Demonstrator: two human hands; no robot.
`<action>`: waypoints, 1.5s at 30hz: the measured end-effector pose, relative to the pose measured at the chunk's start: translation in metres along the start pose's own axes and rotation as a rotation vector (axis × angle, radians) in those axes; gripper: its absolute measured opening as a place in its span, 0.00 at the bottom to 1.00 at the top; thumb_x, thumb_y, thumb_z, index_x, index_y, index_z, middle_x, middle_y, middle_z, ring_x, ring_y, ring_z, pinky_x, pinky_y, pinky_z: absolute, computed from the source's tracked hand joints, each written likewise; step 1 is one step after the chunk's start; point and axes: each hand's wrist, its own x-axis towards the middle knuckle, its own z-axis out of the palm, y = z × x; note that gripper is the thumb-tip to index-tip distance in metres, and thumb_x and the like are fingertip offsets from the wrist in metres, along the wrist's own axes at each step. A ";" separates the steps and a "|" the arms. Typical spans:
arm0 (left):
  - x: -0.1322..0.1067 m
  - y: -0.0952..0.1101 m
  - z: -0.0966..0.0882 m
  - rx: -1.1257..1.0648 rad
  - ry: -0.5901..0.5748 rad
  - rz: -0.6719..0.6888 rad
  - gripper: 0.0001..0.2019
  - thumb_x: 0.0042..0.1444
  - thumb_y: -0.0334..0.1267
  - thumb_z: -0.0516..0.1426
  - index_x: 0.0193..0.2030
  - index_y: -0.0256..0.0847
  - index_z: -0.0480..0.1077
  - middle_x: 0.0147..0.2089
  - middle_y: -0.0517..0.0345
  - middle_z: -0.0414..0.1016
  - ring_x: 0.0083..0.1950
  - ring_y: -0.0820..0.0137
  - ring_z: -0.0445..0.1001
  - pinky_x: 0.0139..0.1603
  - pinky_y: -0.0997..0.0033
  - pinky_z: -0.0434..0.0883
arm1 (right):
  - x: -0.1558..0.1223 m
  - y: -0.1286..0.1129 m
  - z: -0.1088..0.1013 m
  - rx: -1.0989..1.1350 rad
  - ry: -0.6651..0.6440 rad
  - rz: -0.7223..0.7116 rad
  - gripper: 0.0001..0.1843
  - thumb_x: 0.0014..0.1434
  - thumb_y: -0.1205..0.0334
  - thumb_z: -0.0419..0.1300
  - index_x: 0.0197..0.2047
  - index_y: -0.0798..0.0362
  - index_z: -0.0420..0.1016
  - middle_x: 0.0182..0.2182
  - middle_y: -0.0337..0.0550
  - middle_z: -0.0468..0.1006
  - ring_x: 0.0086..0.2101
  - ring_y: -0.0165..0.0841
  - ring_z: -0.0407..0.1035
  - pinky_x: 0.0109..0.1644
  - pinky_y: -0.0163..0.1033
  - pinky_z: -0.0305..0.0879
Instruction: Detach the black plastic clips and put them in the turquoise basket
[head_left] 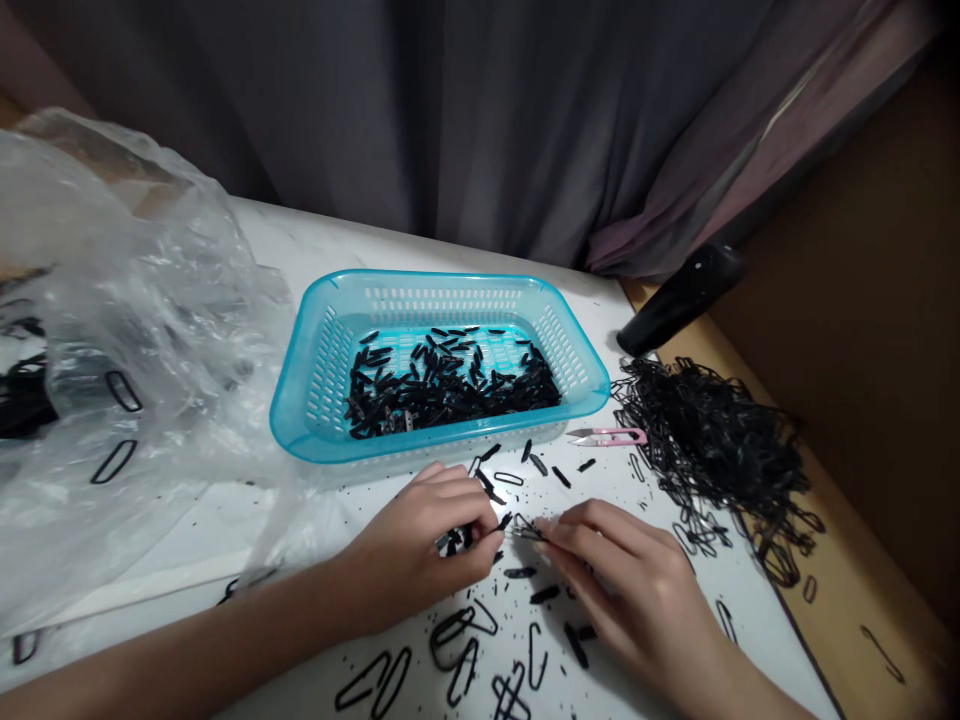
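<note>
My left hand [442, 530] is closed, thumb and finger pinching a small black strip [505, 522]; more dark pieces show under its curled fingers. Facing it, my right hand [626, 575] pinches a thin black loop-like piece [529, 531] that nearly meets the strip. Whether the two pieces touch I cannot tell. Around both hands lie short black strips [544, 594] and narrow black loops [391, 682] on the white tabletop. Just beyond the hands stands a blue perforated basket [442, 452], its floor covered with short black pieces [450, 385].
Pink-handled thread snips [611, 437] lie right of the basket. Past them is a tangled heap of black loops [720, 440] at the table's right edge, with a black cylindrical object [679, 300] behind. A clear plastic bag [172, 300] spreads over the left. A dark curtain [450, 120] hangs behind.
</note>
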 end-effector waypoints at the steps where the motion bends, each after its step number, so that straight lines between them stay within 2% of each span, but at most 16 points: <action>1: 0.000 0.000 0.000 0.002 0.005 0.002 0.09 0.57 0.27 0.55 0.28 0.40 0.63 0.26 0.65 0.66 0.31 0.72 0.63 0.39 0.69 0.57 | 0.000 0.000 0.000 0.002 -0.002 0.000 0.09 0.65 0.70 0.55 0.45 0.56 0.76 0.32 0.45 0.76 0.32 0.32 0.70 0.33 0.36 0.68; 7: 0.001 0.001 0.001 0.023 0.014 -0.004 0.09 0.58 0.28 0.55 0.27 0.40 0.63 0.26 0.66 0.66 0.31 0.72 0.63 0.38 0.70 0.56 | 0.000 0.000 0.000 0.005 -0.001 -0.006 0.10 0.65 0.71 0.54 0.45 0.56 0.76 0.33 0.45 0.76 0.32 0.32 0.70 0.33 0.36 0.68; 16: 0.000 0.002 -0.002 0.049 -0.042 -0.003 0.10 0.59 0.29 0.54 0.27 0.41 0.63 0.27 0.64 0.67 0.32 0.71 0.64 0.39 0.69 0.58 | 0.001 0.000 0.001 0.059 -0.024 0.040 0.10 0.65 0.70 0.54 0.46 0.55 0.76 0.33 0.45 0.76 0.32 0.33 0.70 0.34 0.37 0.69; 24: -0.001 0.001 -0.005 -0.056 -0.072 -0.026 0.07 0.63 0.33 0.54 0.32 0.41 0.67 0.32 0.61 0.72 0.35 0.70 0.67 0.41 0.68 0.60 | 0.003 0.003 0.002 0.319 0.004 0.170 0.10 0.64 0.69 0.56 0.44 0.52 0.78 0.33 0.42 0.75 0.32 0.31 0.71 0.35 0.35 0.68; 31: 0.000 0.002 -0.006 -0.077 -0.114 -0.051 0.09 0.63 0.33 0.54 0.30 0.40 0.66 0.30 0.62 0.70 0.35 0.70 0.66 0.41 0.69 0.59 | 0.006 0.006 0.004 0.454 -0.014 0.276 0.04 0.62 0.66 0.61 0.37 0.51 0.78 0.31 0.40 0.77 0.33 0.30 0.71 0.36 0.34 0.66; 37: 0.001 0.002 -0.007 -0.047 -0.180 -0.044 0.09 0.64 0.32 0.53 0.31 0.40 0.68 0.30 0.63 0.72 0.36 0.70 0.67 0.42 0.68 0.59 | 0.012 0.002 0.002 0.567 -0.014 0.370 0.05 0.59 0.64 0.65 0.31 0.53 0.79 0.27 0.39 0.77 0.29 0.29 0.71 0.32 0.34 0.65; 41: 0.003 0.004 -0.008 -0.058 -0.197 -0.054 0.09 0.64 0.32 0.53 0.31 0.41 0.67 0.30 0.64 0.72 0.36 0.71 0.67 0.43 0.69 0.59 | 0.012 0.003 -0.005 0.518 0.088 0.295 0.02 0.59 0.65 0.65 0.34 0.51 0.80 0.28 0.39 0.78 0.30 0.30 0.71 0.33 0.34 0.68; 43: 0.003 0.005 -0.009 -0.070 -0.200 -0.079 0.10 0.65 0.33 0.53 0.30 0.41 0.66 0.30 0.64 0.71 0.36 0.71 0.68 0.43 0.69 0.60 | 0.010 0.006 -0.008 0.424 0.129 0.224 0.05 0.60 0.67 0.63 0.38 0.50 0.80 0.30 0.40 0.78 0.31 0.30 0.72 0.34 0.35 0.69; 45: 0.004 0.006 -0.011 -0.078 -0.191 -0.094 0.09 0.64 0.33 0.54 0.31 0.41 0.65 0.30 0.65 0.70 0.36 0.72 0.68 0.43 0.70 0.60 | 0.007 0.007 -0.009 0.346 0.107 0.160 0.08 0.61 0.69 0.61 0.43 0.50 0.80 0.31 0.41 0.77 0.31 0.31 0.72 0.33 0.36 0.69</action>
